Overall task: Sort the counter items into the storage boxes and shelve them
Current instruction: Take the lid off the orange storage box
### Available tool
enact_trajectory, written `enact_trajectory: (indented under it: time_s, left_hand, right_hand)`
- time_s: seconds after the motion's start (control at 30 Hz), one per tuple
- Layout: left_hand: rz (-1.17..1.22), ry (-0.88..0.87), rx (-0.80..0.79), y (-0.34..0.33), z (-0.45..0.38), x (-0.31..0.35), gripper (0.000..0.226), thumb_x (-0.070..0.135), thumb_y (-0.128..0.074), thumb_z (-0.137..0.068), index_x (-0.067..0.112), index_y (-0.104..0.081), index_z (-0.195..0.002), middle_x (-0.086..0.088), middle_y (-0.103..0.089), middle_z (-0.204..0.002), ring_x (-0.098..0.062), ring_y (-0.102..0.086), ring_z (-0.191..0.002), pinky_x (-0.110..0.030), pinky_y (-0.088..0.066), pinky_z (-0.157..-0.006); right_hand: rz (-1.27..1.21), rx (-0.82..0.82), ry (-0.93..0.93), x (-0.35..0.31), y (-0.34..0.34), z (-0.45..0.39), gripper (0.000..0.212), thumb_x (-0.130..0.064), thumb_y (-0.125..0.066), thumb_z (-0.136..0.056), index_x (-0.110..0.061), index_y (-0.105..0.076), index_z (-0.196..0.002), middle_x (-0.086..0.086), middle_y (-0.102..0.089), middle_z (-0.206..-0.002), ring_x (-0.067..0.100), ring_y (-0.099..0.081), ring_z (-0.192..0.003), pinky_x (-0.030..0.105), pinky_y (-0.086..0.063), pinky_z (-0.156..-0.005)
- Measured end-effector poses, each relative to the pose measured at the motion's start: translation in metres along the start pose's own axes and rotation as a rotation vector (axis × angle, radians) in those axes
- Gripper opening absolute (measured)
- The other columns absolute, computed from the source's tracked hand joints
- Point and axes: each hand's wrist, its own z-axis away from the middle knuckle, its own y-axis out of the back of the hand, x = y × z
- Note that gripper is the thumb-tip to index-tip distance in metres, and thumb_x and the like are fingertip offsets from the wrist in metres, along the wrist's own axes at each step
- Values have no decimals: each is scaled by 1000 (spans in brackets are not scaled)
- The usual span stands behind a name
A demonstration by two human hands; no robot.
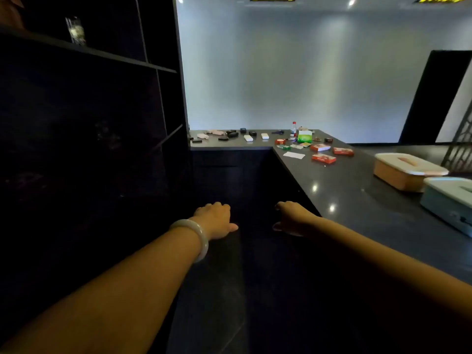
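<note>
We are reaching both arms out over the dark floor, well short of the clutter we are meant to sort: our left hand, with a pale stone bangle on its wrist, and our right hand are both hanging palm down with the fingers loosely curled and apart, holding nothing. The small items are lying at the far corner of the dark, glossy L-shaped worktop: three flat red cardboard packets, a green and white tissue pack, a small clear plastic bottle with a red cap, a white paper slip, and a row of little black and white cases along the back edge. We are judging these as light and mostly stiff, easy to pinch across their short sides; the bottle looks tippy and wants a grip round its middle, the paper slip will need sliding to the edge, and the shiny surface may let things skid. Nearer on our right, the orange plastic storage box with a white lid and the pale blue storage box with a white lid are sitting closed; we are expecting them to be bulky but light, best taken by both ends. The blue box is cut off by the frame, the black shelving unit at left is nearly lost in shadow, and the far items are too small to identify surely.
</note>
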Motion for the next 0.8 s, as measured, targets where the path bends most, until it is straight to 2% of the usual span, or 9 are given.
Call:
enact_trajectory:
  time_s: [0.3, 0.57, 0.8]
  left_hand:
    - [-66, -106, -132, -43, -60, 19, 57, 52, -51, -93, 12, -44, -134, -8, -49, -131, -30, -52, -117, -43, -43, -97]
    - [-77, -138, -188, -53, -180, 61, 54, 50, -51, -94, 12, -45, -133, -8, -50, -130, -29, -51, -115, -41, -43, -93]
    - [-83, -163, -203, -50, -294, 104, 55, 49, -51, -94, 11, -45, -133, -10, -50, -129, -30, -52, -114, -41, -45, -93]
  right_hand:
    - [-64, -83, -96, 35, -42, -33, 63, -23, -72, -84, -8, -43, -137, 12, -50, -136, 27, -51, -121, 32, -45, -97]
    - [-130, -131, -157, 117, -48, -126, 64, -22, -71, -85, -7, -41, -139, 12, -46, -142, 27, -47, -127, 31, -42, -101]
    - [-171, -134, -206, 189, -29, -218, 54, -29, -64, -91, -5, -46, -135, 13, -50, -137, 28, -49, -124, 33, -42, -100]
